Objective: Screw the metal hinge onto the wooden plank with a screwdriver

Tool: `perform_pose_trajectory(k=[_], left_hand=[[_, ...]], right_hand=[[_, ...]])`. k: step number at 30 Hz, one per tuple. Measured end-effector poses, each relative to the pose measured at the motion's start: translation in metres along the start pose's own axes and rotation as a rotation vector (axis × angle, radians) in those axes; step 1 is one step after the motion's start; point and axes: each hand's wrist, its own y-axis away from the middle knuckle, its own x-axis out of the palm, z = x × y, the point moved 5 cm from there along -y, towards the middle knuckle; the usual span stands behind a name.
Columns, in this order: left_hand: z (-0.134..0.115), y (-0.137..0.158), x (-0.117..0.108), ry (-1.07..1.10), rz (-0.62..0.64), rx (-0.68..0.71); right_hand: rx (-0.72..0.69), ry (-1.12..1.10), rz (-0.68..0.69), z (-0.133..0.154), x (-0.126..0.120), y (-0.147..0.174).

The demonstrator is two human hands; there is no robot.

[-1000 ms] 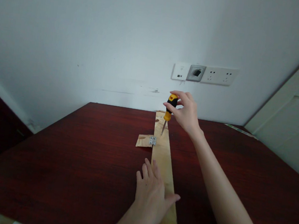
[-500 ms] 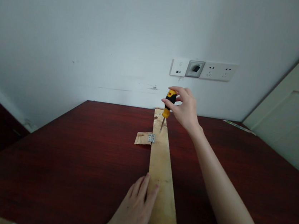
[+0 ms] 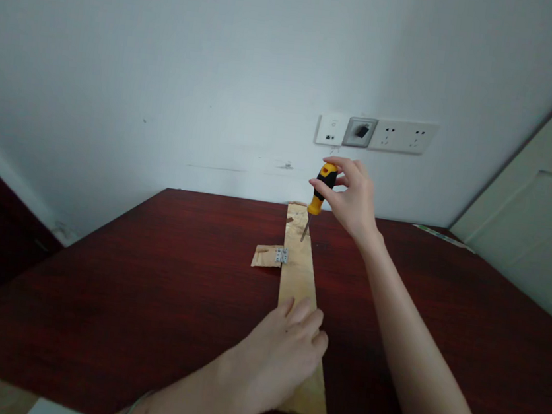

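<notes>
A long light wooden board (image 3: 298, 277) lies on the table, narrowing toward the wall in my view. My left hand (image 3: 284, 351) rests across its near part, fingers curled over the board at its right edge; the thumb is mostly hidden. At the board's left edge, a small metal hinge (image 3: 281, 255) joins it to a short wood piece (image 3: 265, 256). In my right hand (image 3: 352, 196) is a yellow and black screwdriver (image 3: 326, 181), pinched by its handle between thumb and fingers. Its shaft points down over the board's far part, with the tip beyond the hinge.
The dark red table (image 3: 173, 275) meets a white wall (image 3: 223, 61) at the back. Wall sockets (image 3: 403, 136) sit above the table's far edge. On the right stands a pale panelled door (image 3: 545, 204), and a thin strip (image 3: 444, 237) lies near the back right corner.
My left hand has moved from lying flat along the board's left edge to curling across it. My right hand and the screwdriver have shifted slightly right.
</notes>
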Motion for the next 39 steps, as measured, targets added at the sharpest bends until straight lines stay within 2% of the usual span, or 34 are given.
perform_pose_trajectory(k=[4, 7, 11, 14, 17, 20, 26, 32, 39], left_hand=[[-0.001, -0.013, -0.008, -0.041, 0.089, 0.023], [0.006, -0.016, -0.007, -0.098, 0.100, 0.153], [0.016, -0.015, 0.013, -0.189, 0.118, 0.336], [0.021, -0.013, 0.029, -0.219, 0.081, 0.462], [0.026, -0.012, 0.037, -0.191, 0.040, 0.587], [0.032, -0.016, 0.038, -0.103, 0.079, 0.662], [0.037, -0.024, 0.041, -0.050, 0.196, 0.718], [0.036, -0.023, 0.036, -0.009, 0.130, 0.693], [0.037, -0.022, 0.037, -0.024, 0.137, 0.664]], right_hand=[[-0.010, 0.012, -0.043, 0.000, -0.011, -0.002], [-0.016, 0.021, -0.065, 0.000, -0.017, -0.002], [-0.014, 0.005, -0.074, -0.003, -0.019, -0.003], [0.002, -0.003, -0.063, -0.006, -0.016, -0.004], [0.015, -0.013, -0.053, -0.009, -0.012, -0.003], [0.014, -0.024, -0.040, -0.008, -0.008, -0.003], [0.035, -0.046, -0.017, -0.013, -0.003, -0.001], [0.039, -0.081, -0.002, -0.022, 0.003, 0.003], [0.037, -0.083, 0.038, -0.016, 0.009, 0.006]])
